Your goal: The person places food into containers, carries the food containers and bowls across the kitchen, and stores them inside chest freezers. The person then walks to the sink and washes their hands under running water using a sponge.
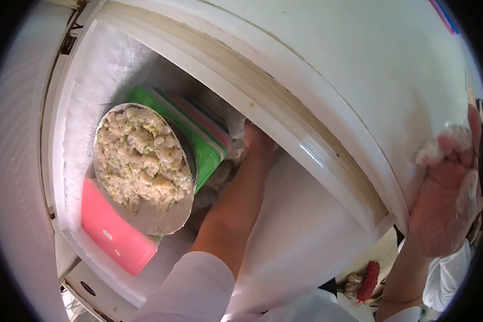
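Observation:
My left hand (258, 139) reaches deep into an open chest freezer, partly behind its ribbed rim (252, 99); its fingers are hidden. Close to it are pale bagged items and a stack of green and pink containers (206, 155). On the stack rests a round metal bowl (166, 221), tilted, with a pale chunky mixture (139, 155) flecked with green. At the far right, my right hand (446, 206) is palm up, open, with white powdery or frosty matter on its fingers and palm edge.
A pink lid or tray (115, 228) lies below the bowl. Thick frost (99, 67) coats the freezer's inner wall. The white lid or top (354, 59) spans the upper right. A red bundle (368, 282) is at the lower right, beside small bagged things.

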Demonstrator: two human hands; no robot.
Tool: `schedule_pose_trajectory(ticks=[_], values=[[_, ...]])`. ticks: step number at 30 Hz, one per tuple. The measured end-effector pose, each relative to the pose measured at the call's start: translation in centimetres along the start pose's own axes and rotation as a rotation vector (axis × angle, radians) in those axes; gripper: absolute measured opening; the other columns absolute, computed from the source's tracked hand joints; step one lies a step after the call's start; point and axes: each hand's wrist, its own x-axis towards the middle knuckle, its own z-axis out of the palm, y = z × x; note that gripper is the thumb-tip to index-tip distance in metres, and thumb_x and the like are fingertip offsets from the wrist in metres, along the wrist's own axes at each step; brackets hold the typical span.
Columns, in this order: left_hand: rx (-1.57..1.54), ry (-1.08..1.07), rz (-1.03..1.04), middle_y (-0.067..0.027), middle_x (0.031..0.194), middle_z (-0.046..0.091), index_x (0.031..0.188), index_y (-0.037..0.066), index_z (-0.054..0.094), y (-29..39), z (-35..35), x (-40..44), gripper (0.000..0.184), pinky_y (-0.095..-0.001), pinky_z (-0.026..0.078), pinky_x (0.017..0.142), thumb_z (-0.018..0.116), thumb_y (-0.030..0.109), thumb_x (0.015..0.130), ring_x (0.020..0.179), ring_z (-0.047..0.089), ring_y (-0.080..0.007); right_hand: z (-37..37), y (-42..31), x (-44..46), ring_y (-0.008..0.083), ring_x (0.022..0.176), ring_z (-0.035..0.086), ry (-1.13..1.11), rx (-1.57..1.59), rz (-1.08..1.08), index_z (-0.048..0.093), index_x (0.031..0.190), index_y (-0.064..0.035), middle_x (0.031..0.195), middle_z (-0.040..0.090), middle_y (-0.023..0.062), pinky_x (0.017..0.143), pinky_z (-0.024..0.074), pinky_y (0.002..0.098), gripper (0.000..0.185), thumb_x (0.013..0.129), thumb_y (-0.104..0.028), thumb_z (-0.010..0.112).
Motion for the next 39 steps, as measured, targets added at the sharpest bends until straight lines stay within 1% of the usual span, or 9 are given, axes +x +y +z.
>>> schedule_pose_trajectory(ticks=[3,5,8,11,22,26,31,35,39], values=[[-0.039,0.062,0.032,-0.0175,0.133,0.061,0.144,-0.003,0.043,0.2,0.6,1.6,0.063,-0.0428,0.051,0.1,0.061,0.036,0.099,0.116,0.063,-0.0348,-0.4,-0.1,-1.0,0.0251,0.117,0.054,0.097,-0.103,-0.001,0.027,0.153,0.01,0.135,0.05,0.0188,0.1,0.0454,0.0399,0.074,0.101,-0.035,0.055],[-0.013,0.43,-0.013,-0.0171,0.136,0.059,0.146,-0.002,0.042,0.7,3.1,2.5,0.063,-0.0419,0.052,0.099,0.061,0.036,0.099,0.116,0.062,-0.0335,-0.8,-0.3,-1.8,0.0272,0.121,0.052,0.167,-0.164,0.001,0.026,0.153,0.0095,0.139,0.046,0.0194,0.103,0.0437,0.0419,0.076,0.101,-0.037,0.055],[-0.12,0.348,0.056,-0.0167,0.139,0.056,0.152,-0.001,0.035,-2.0,-2.9,10.6,0.071,-0.0393,0.052,0.096,0.066,0.03,0.096,0.115,0.061,-0.0311,-1.8,-0.7,-2.7,0.0305,0.127,0.049,0.26,-0.239,0.006,0.024,0.154,0.0088,0.146,0.04,0.0204,0.108,0.0412,0.0449,0.08,0.099,-0.039,0.056],[0.458,0.31,0.162,-0.0165,0.145,0.048,0.155,0.004,0.029,-1.3,-2.5,10.7,0.072,-0.0406,0.046,0.1,0.062,0.03,0.097,0.121,0.053,-0.0315,-2.9,-1.3,-3.5,0.0337,0.132,0.046,0.353,-0.314,0.024,0.022,0.155,0.0081,0.154,0.035,0.0213,0.112,0.0387,0.0479,0.083,0.098,-0.041,0.057],[-0.002,-0.32,-0.225,-0.0176,0.168,0.012,0.163,0.019,0.01,-1.8,-10.4,19.0,0.065,-0.0537,0.011,0.125,0.032,0.04,0.106,0.154,0.012,-0.0363,-1.1,0.4,-2.7,0.0247,0.125,0.051,0.294,-0.3,0.021,0.026,0.155,0.007,0.148,0.041,0.0164,0.101,0.046,0.038,0.074,0.1,-0.031,0.057],[0.327,-0.408,-0.364,-0.013,0.169,0.008,0.163,0.016,0.011,-1.4,-12.1,18.3,0.074,-0.0541,0.016,0.123,0.047,0.04,0.104,0.155,0.011,-0.0364,-0.5,-0.1,-1.8,0.0228,0.125,0.051,0.219,-0.216,0.003,0.026,0.154,0.0077,0.146,0.043,0.0156,0.098,0.0487,0.0355,0.072,0.1,-0.027,0.058],[1.151,-0.289,-0.299,-0.019,0.16,0.032,0.154,0.004,0.037,4.7,-0.4,-0.8,0.066,-0.0457,0.031,0.118,0.057,0.039,0.102,0.147,0.03,-0.0336,1.2,0.5,0.3,0.0092,0.092,0.061,0.171,-0.247,-0.085,0.043,0.146,0.0068,0.109,0.064,0.0073,0.073,0.05,0.0213,0.059,0.097,-0.018,0.064],[1.381,-0.375,-0.285,-0.02,0.161,0.028,0.156,0.002,0.03,7.8,4.2,-14.7,0.061,-0.0457,0.029,0.121,0.048,0.032,0.106,0.15,0.027,-0.0351,4.1,0.1,0.6,0.0099,0.083,0.063,0.173,-0.124,-0.25,0.063,0.124,0.0017,0.103,0.069,0.0095,0.071,0.0526,0.0253,0.032,0.094,-0.006,0.063],[1.378,-0.494,0.068,-0.0188,0.15,0.046,0.152,-0.003,0.035,12.1,6.2,-30.8,0.061,-0.0443,0.036,0.115,0.05,0.034,0.106,0.139,0.044,-0.0307,8.5,-3.8,-3.9,0.0145,0.082,0.065,-0.079,-0.222,-0.275,0.065,0.112,0.0026,0.092,0.069,0.0122,0.073,0.0541,0.0307,0.025,0.088,-0.003,0.067]])
